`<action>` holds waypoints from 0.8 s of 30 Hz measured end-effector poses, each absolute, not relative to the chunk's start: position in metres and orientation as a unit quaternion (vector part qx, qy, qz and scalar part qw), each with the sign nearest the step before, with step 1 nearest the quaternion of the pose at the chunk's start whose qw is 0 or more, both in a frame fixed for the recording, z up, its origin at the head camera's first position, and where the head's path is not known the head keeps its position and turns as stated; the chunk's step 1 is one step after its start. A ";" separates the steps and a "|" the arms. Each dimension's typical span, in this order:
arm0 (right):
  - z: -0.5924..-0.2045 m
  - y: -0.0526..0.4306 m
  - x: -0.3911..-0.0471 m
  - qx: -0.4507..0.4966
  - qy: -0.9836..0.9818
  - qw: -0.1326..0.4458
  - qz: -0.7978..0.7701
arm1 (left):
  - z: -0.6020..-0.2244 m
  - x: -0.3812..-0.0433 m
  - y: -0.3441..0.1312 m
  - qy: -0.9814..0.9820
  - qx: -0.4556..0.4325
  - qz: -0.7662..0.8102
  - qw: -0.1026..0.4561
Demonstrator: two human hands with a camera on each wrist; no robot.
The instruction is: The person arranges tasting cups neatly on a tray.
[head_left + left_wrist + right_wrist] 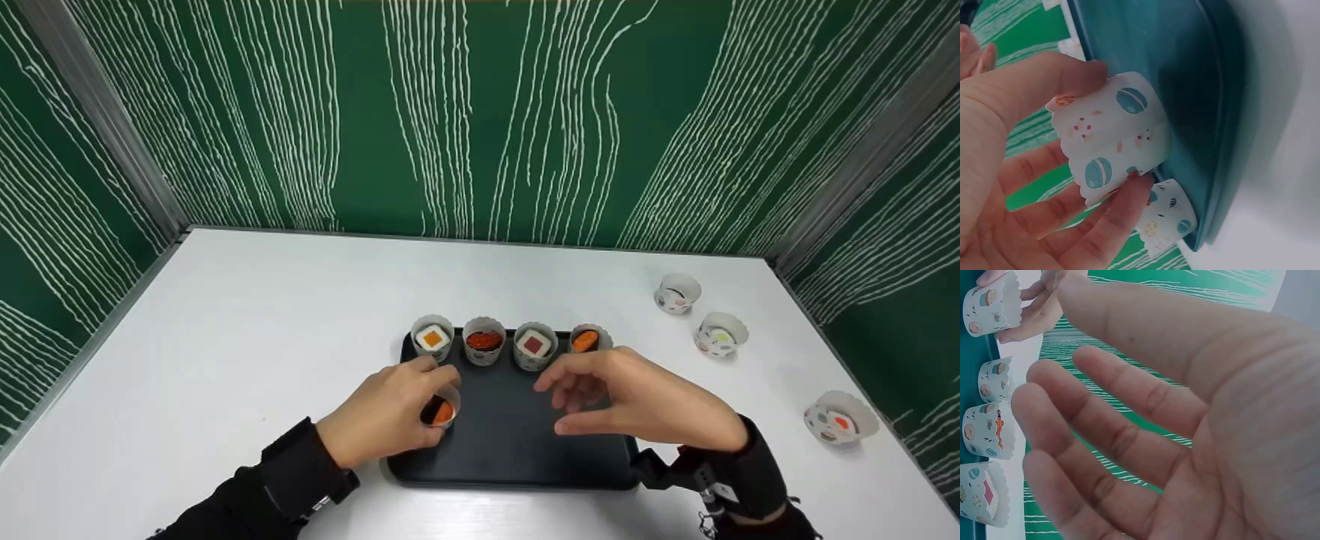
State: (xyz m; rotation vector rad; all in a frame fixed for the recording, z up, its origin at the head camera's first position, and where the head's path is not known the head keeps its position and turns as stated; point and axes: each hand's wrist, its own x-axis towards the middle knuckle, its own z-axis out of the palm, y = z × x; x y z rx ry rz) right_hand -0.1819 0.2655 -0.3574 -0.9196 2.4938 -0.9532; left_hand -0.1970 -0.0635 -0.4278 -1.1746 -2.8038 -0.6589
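Grips a paper cup by its sides in the left hand, apparently to keep the orange-and-black piece inside level, over the tray under those fingers and near the cup row beyond them, and holds nothing in the loosely spread right hand.

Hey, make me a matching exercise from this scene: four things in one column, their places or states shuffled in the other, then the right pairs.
1. Left hand
2. Right hand
3. Tray
4. Cup with red filling

A. Over the tray, holding nothing
B. Second from left along the tray's far edge
C. Gripping a paper cup
D. Lying on the white table

Pairs: 1-C, 2-A, 3-D, 4-B
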 end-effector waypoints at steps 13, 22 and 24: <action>-0.359 0.266 -0.184 -0.324 0.869 0.146 -0.343 | -0.436 -0.206 -0.063 -0.896 -0.383 -0.226 0.003; -0.360 0.267 -0.185 -0.328 0.869 0.134 -0.346 | -0.438 -0.207 -0.063 -0.891 -0.381 -0.246 -0.011; -0.360 0.267 -0.185 -0.327 0.869 0.134 -0.345 | -0.438 -0.206 -0.064 -0.893 -0.376 -0.249 -0.014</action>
